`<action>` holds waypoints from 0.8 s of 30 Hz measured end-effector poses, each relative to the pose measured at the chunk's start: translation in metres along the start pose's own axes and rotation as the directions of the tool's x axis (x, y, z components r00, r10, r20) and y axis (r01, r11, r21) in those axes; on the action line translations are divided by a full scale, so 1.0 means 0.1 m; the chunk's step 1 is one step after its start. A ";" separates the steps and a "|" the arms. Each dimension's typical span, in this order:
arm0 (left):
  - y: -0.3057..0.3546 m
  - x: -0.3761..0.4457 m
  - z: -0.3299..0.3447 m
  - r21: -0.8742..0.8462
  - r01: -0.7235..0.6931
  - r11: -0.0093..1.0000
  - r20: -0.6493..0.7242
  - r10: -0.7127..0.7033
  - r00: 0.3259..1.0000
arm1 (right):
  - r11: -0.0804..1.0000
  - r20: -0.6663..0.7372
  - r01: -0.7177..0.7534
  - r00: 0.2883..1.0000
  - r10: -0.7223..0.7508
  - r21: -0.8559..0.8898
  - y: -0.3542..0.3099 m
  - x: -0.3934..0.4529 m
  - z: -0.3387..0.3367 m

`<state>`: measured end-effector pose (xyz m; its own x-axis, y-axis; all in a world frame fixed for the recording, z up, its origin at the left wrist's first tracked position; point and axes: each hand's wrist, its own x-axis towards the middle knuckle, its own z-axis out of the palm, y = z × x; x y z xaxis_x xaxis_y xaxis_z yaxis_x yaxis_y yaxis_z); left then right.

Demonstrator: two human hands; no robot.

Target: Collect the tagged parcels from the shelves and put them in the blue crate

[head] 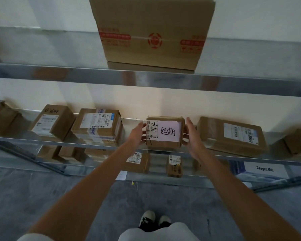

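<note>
I have my left hand (137, 134) and right hand (192, 136) clasping opposite sides of the small brown pink-tagged cardboard parcel (165, 132) at the metal shelf (42, 140) front edge.

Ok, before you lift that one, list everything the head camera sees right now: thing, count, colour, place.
Tagged parcel: one, brown with a pink handwritten note, middle shelf, between both hands.
Other parcels, middle shelf: about five, brown, some with white labels; nearest are one to the left and a flat one to the right.
Large box: one, brown with red print, upper shelf.
Parcels, lower shelf: several, brown, partly hidden; two small ones show labels.
Shelves: grey metal.
Floor: grey.
Shoes: two, white and black, on the floor.
Left hand: on the parcel's left side.
Right hand: at its right side.
</note>
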<state>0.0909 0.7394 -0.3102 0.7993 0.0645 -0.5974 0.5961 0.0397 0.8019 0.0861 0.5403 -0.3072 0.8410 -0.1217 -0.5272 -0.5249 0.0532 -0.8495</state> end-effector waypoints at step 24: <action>-0.08 -0.09 0.02 -0.051 -0.136 0.989 0.027 0.138 0.990 | 0.991 -0.160 0.085 0.982 -0.100 -0.098 0.03 -0.33 0.48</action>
<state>0.0789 0.7366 -0.3116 0.8756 0.0424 -0.4813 0.4771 0.0808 0.8751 0.0634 0.5918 -0.2936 0.8576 -0.2830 -0.4294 -0.4615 -0.0553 -0.8854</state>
